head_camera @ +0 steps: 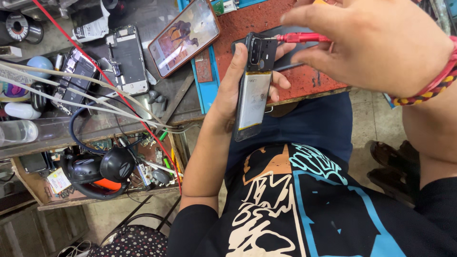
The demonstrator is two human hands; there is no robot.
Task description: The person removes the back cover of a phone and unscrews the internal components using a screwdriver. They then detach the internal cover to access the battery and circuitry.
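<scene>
My left hand (233, 85) grips an opened smartphone (253, 90) upright above my lap, its back cover off so the silver battery and black camera block show. My right hand (371, 43) is closed on a red-handled screwdriver (302, 37), whose tip touches the phone's top edge beside the camera block. A red and yellow braided band circles my right wrist. Behind the phone lies the worn red work mat (266, 19) on the bench.
A phone with a lit screen (183, 35) lies on the bench at upper centre. Two opened phones (127, 59) rest to its left among white and red cables. Black headphones (102, 171) sit in an open drawer. A patterned stool (135, 240) stands at the bottom.
</scene>
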